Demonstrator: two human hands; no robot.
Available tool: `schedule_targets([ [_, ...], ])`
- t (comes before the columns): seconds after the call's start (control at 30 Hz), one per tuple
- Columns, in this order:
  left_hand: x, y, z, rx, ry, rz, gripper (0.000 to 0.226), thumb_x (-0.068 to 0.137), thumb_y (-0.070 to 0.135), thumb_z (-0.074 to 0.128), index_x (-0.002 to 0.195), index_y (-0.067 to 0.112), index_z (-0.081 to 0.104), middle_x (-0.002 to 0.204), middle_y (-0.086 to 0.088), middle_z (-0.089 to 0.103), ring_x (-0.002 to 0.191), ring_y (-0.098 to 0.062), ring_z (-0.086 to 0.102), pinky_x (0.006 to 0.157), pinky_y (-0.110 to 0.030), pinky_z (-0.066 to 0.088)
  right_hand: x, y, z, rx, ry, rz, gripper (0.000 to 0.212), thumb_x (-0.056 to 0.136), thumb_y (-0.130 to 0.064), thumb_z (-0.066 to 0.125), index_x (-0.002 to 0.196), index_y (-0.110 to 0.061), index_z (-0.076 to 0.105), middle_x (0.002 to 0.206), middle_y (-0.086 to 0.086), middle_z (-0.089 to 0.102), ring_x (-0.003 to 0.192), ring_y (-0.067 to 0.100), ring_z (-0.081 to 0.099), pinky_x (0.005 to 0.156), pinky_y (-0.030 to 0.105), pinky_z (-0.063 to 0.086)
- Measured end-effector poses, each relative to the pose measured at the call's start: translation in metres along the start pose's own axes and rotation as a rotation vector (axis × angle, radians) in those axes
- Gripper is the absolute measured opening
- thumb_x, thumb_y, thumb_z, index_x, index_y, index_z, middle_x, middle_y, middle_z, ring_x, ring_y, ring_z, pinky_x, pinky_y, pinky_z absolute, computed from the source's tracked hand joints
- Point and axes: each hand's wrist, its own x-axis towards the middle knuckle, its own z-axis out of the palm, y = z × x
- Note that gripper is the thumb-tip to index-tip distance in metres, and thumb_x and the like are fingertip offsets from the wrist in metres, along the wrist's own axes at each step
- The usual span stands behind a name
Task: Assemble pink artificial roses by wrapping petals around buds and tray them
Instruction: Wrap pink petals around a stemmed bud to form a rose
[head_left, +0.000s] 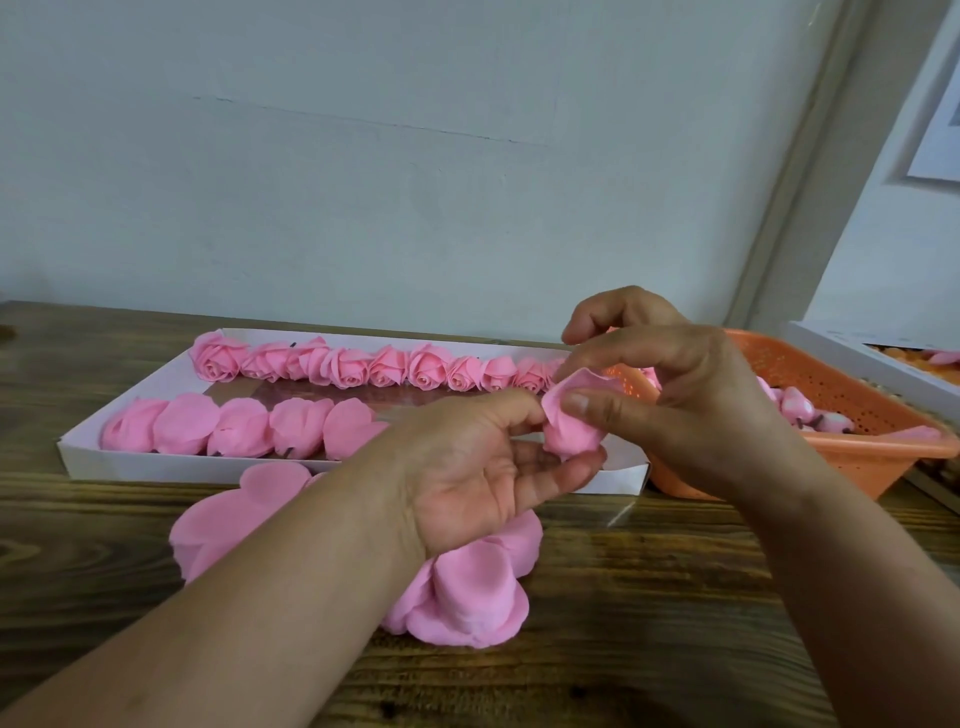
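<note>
Our left hand (467, 467) lies palm up with the fingers curled under a half-made rose (571, 423), cradling it from below, while our right hand (691, 400) comes over from the right and pinches the outer petal against the rose with thumb and fingers. Both hands are closed on the same flower; neither is free. The rose sits between the two hands, raised off the wooden table (675, 597) and in front of the right end of the white tray (83, 457). Its open top tilts up and away from us, so its long axis runs from the left palm toward the wall.

The tray lies beyond and to the left of the rose. Its back row of finished roses (363, 366) runs almost to the right end, and its front row (239, 423) stops short of the hands, leaving room there. We judge the left hand the nearer one for setting the rose down. Loose petals (467, 597) lie on the table under our left wrist, and the orange basket (831, 415) stands to the right.
</note>
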Motion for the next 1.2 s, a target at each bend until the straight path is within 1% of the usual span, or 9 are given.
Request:
schedule_targets([
  [0.2, 0.0, -0.003, -0.001, 0.079, 0.02, 0.045, 0.026, 0.09, 0.0, 0.054, 0.113, -0.01, 0.061, 0.085, -0.023, 0.068, 0.068, -0.023, 0.069, 0.055, -0.024, 0.058, 0.0, 0.004, 0.0, -0.064, 0.021, 0.038, 0.005, 0.079, -0.003, 0.07, 0.076, -0.006, 0.068, 0.098, -0.003, 0.057, 0.088, 0.0, 0.053, 0.075, 0.005, 0.035],
  [0.33, 0.001, -0.005, -0.002, 0.109, 0.017, 0.063, 0.026, 0.089, 0.001, 0.056, 0.112, -0.007, 0.063, 0.092, -0.023, 0.07, 0.075, -0.023, 0.07, 0.061, -0.024, 0.059, 0.001, 0.005, 0.003, -0.079, 0.046, 0.051, 0.012, 0.079, -0.001, 0.069, 0.073, -0.01, 0.063, 0.097, -0.003, 0.057, 0.092, 0.005, 0.054, 0.076, 0.008, 0.037],
  [0.53, 0.001, -0.007, -0.001, 0.093, -0.025, 0.112, 0.03, 0.089, 0.009, 0.051, 0.115, -0.003, 0.061, 0.09, -0.018, 0.07, 0.073, -0.019, 0.069, 0.062, -0.025, 0.059, 0.001, 0.005, 0.002, -0.06, 0.071, 0.063, 0.015, 0.078, -0.001, 0.069, 0.071, -0.011, 0.062, 0.095, -0.006, 0.057, 0.089, 0.001, 0.053, 0.076, 0.007, 0.037],
  [0.73, 0.003, -0.011, -0.002, 0.152, -0.007, 0.131, 0.046, 0.071, 0.022, 0.066, 0.11, -0.001, 0.066, 0.091, -0.014, 0.071, 0.076, -0.016, 0.07, 0.063, -0.022, 0.058, 0.001, 0.007, 0.003, -0.035, 0.054, 0.068, 0.016, 0.079, 0.0, 0.068, 0.07, -0.012, 0.063, 0.095, -0.003, 0.058, 0.087, 0.004, 0.055, 0.072, 0.013, 0.041],
  [0.83, 0.004, -0.01, -0.001, 0.066, 0.005, 0.103, 0.044, 0.069, 0.017, 0.066, 0.107, -0.006, 0.064, 0.082, -0.017, 0.071, 0.068, -0.018, 0.07, 0.056, -0.021, 0.057, 0.002, 0.011, 0.003, 0.121, 0.074, 0.085, 0.01, 0.082, -0.009, 0.066, 0.072, -0.01, 0.067, 0.094, -0.002, 0.06, 0.087, 0.004, 0.057, 0.073, 0.016, 0.044],
  [0.97, 0.003, -0.005, -0.001, -0.045, 0.017, 0.061, 0.042, 0.067, 0.011, 0.064, 0.103, -0.01, 0.06, 0.073, -0.021, 0.067, 0.057, -0.022, 0.068, 0.049, -0.022, 0.055, 0.005, 0.019, -0.001, 0.425, 0.372, 0.135, 0.01, 0.076, -0.015, 0.061, 0.07, -0.018, 0.068, 0.081, -0.008, 0.066, 0.082, 0.011, 0.06, 0.075, 0.025, 0.047],
  [1.03, 0.003, -0.003, -0.002, -0.097, 0.002, 0.048, 0.045, 0.068, 0.01, 0.062, 0.107, -0.011, 0.058, 0.074, -0.022, 0.067, 0.057, -0.023, 0.068, 0.047, -0.022, 0.055, 0.006, 0.023, -0.003, 0.5, 0.432, 0.167, 0.016, 0.073, -0.013, 0.059, 0.064, -0.021, 0.07, 0.076, -0.008, 0.067, 0.081, 0.013, 0.06, 0.075, 0.025, 0.047],
  [1.1, 0.002, -0.002, -0.003, -0.123, -0.019, 0.041, 0.049, 0.069, 0.01, 0.061, 0.113, -0.012, 0.056, 0.075, -0.023, 0.067, 0.057, -0.023, 0.068, 0.047, -0.023, 0.055, 0.005, 0.025, -0.006, 0.53, 0.396, 0.165, 0.02, 0.07, -0.008, 0.057, 0.059, -0.019, 0.069, 0.075, -0.005, 0.066, 0.081, 0.014, 0.06, 0.075, 0.024, 0.047],
  [1.2, 0.004, -0.002, -0.004, -0.139, -0.026, 0.048, 0.051, 0.07, 0.01, 0.061, 0.116, -0.011, 0.056, 0.079, -0.023, 0.067, 0.059, -0.023, 0.069, 0.049, -0.023, 0.056, 0.002, 0.022, -0.006, 0.5, 0.258, 0.105, 0.009, 0.066, -0.01, 0.063, 0.057, -0.01, 0.061, 0.073, 0.0, 0.062, 0.08, 0.022, 0.057, 0.074, 0.027, 0.046],
])
